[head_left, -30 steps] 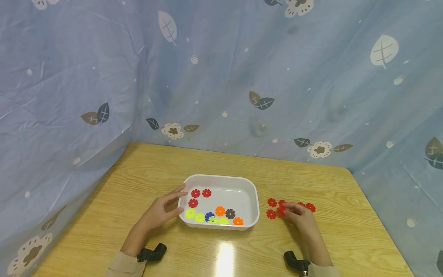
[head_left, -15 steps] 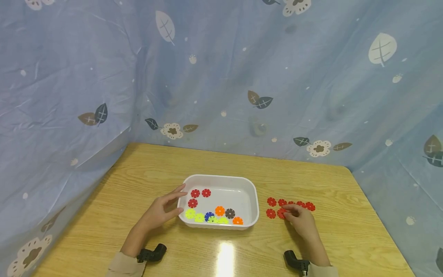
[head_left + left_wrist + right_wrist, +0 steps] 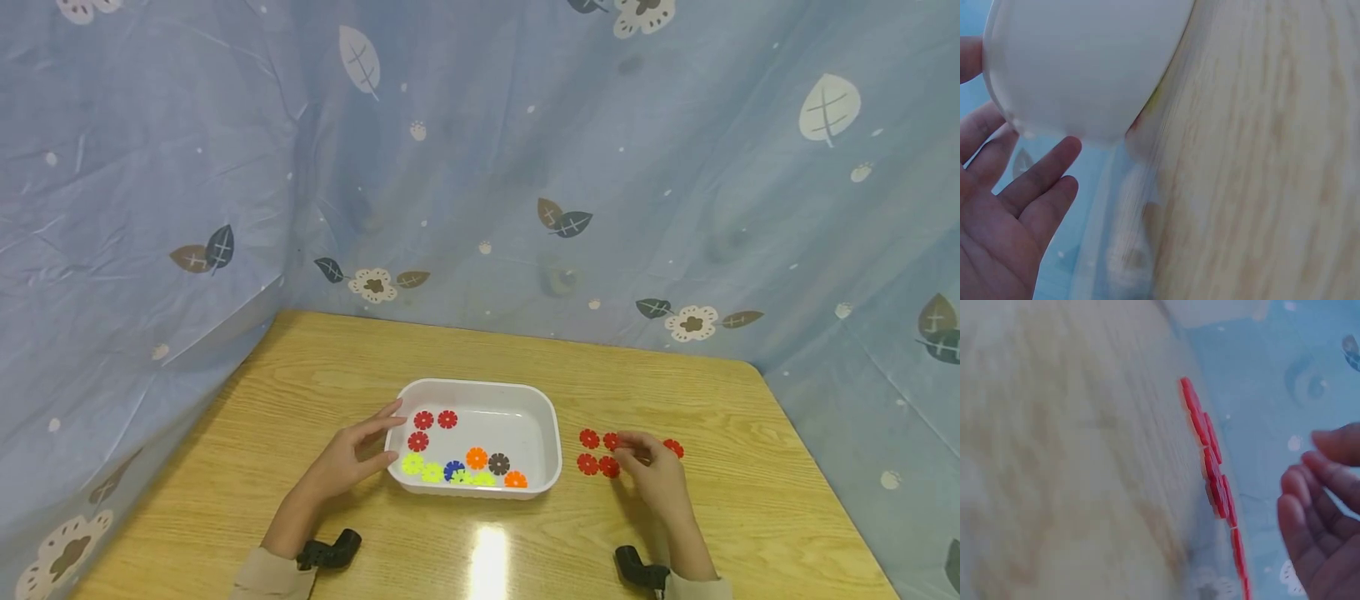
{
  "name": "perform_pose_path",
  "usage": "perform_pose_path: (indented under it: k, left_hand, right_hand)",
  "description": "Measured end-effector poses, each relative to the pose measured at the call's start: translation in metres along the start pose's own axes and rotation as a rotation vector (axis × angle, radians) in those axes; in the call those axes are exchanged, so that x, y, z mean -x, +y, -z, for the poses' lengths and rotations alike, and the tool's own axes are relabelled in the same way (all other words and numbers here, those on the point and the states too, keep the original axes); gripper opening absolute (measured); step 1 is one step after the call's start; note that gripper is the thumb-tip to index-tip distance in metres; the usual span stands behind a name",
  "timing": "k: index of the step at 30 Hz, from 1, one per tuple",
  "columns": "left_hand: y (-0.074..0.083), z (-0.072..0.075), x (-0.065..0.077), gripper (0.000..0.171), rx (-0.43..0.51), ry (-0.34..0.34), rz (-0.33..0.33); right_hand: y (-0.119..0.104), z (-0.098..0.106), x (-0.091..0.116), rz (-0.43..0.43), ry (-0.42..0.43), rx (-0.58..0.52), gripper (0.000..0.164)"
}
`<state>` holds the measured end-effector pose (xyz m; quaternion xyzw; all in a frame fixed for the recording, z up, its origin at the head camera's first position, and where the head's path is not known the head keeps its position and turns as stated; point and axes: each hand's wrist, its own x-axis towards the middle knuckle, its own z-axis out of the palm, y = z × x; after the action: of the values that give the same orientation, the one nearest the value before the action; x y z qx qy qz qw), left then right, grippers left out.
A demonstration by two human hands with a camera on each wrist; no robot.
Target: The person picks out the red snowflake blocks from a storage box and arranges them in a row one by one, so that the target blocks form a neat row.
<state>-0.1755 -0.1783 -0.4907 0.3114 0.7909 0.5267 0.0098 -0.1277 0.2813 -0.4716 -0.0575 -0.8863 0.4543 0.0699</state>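
Observation:
My left hand point(image 3: 347, 457) rests at the left rim of a white tray point(image 3: 525, 386), its fingers fairly straight and some tips over the edge. In the left wrist view, fingers point(image 3: 1041, 181) extend beside the tray's outer wall point(image 3: 1085, 69). Several notched red plastic discs point(image 3: 587, 464) lie flat on the table right of the tray. My right hand point(image 3: 654, 477) hovers over them, fingers loosely bent, hiding some. The right wrist view shows this hand point(image 3: 1329, 519) apart from the row of red discs point(image 3: 1213, 475), with nothing seen between its fingers.
Inside the tray lie three more red discs, several yellow-green discs point(image 3: 412, 463), two orange discs point(image 3: 476, 458), a brown disc point(image 3: 498, 464) and a blue disc point(image 3: 453, 470). A patterned blue curtain point(image 3: 480, 167) hangs behind and beside the wooden table point(image 3: 337, 350).
My right hand has left the front red disc it was touching, which now lies flat beside its neighbour. It has shifted slightly away and right, over the back row. The left hand stays put.

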Motion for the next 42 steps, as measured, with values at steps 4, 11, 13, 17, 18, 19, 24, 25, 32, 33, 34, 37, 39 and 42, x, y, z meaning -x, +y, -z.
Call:
perform_pose_path:
  k: [4,11,13,17,18,19,24,25,32,33,34,37,39,42]
  left_hand:
    - [0.001,-0.001,-0.001,0.046,0.003,0.002,0.001]
    - [0.003,-0.001,-0.001,0.047,-0.008,0.002,0.001]
    - [0.003,-0.001,-0.001,0.046,-0.014,0.003,-0.001]
    - [0.003,0.0,-0.001,0.046,-0.022,0.002,-0.006]
    - [0.003,0.0,0.0,0.046,-0.022,0.002,-0.008]
    - [0.003,0.0,0.0,0.046,-0.024,0.002,-0.01]
    - [0.003,0.0,-0.001,0.046,-0.026,0.007,-0.013]
    - [0.003,0.0,-0.001,0.046,-0.025,0.007,-0.013]
    - [0.001,-0.001,-0.001,0.046,-0.031,0.004,-0.008]
    - [0.001,-0.001,-0.001,0.046,-0.033,0.004,-0.008]
    - [0.0,-0.002,-0.001,0.046,-0.032,0.004,-0.007]
    - [0.001,-0.002,0.0,0.046,-0.025,0.001,-0.009]
    - [0.001,-0.002,0.0,0.046,-0.016,-0.001,-0.012]
    - [0.002,-0.001,0.0,0.045,-0.013,0.0,-0.016]
  right_hand:
    - [-0.01,-0.003,0.004,0.064,-0.01,-0.086,0.034]
    - [-0.041,-0.018,0.006,0.193,-0.079,-0.214,0.035]
    - [-0.052,-0.024,0.005,0.218,-0.11,-0.245,0.035]
    - [-0.073,-0.04,0.0,0.257,-0.165,-0.284,0.035]
    - [-0.079,-0.045,-0.001,0.261,-0.18,-0.295,0.035]
    - [-0.084,-0.051,-0.003,0.261,-0.192,-0.301,0.035]
    - [-0.107,-0.082,-0.011,0.249,-0.275,-0.334,0.035]
    - [-0.111,-0.088,-0.013,0.245,-0.293,-0.344,0.035]
    - [-0.132,-0.128,-0.025,0.25,-0.37,-0.33,0.041]
    - [-0.135,-0.132,-0.026,0.248,-0.375,-0.323,0.042]
    - [-0.137,-0.137,-0.027,0.249,-0.375,-0.312,0.042]
    - [-0.143,-0.148,-0.032,0.214,-0.381,-0.295,0.043]
    - [-0.146,-0.155,-0.035,0.188,-0.381,-0.272,0.043]
    - [-0.15,-0.163,-0.04,0.124,-0.392,-0.235,0.043]
